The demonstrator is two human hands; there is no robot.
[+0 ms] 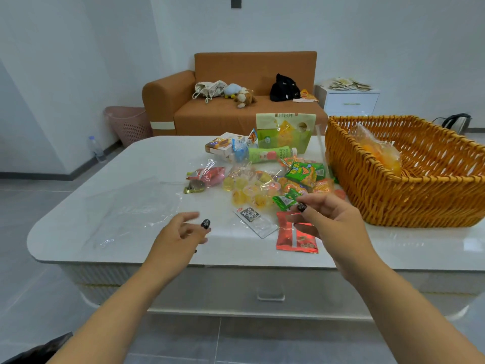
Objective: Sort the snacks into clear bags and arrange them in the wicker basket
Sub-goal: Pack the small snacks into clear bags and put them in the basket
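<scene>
Head view, looking down over a white table (78, 206). At right stands the wicker basket (409, 195), holding one clear bag of orange snacks (380, 153); that much looks done. Most snacks remain loose in a pile (262, 182) mid-table, just left of the basket: jelly cups, green and orange packets, a red packet (296, 240) nearest the person. An empty clear bag (131, 208) lies flat at left. The left hand (183, 232) hovers near it, fingers relaxed, holding nothing. The right hand (328, 216) pinches a small green packet (284, 199) above the pile. Judging by this, sorting has barely begun.
</scene>
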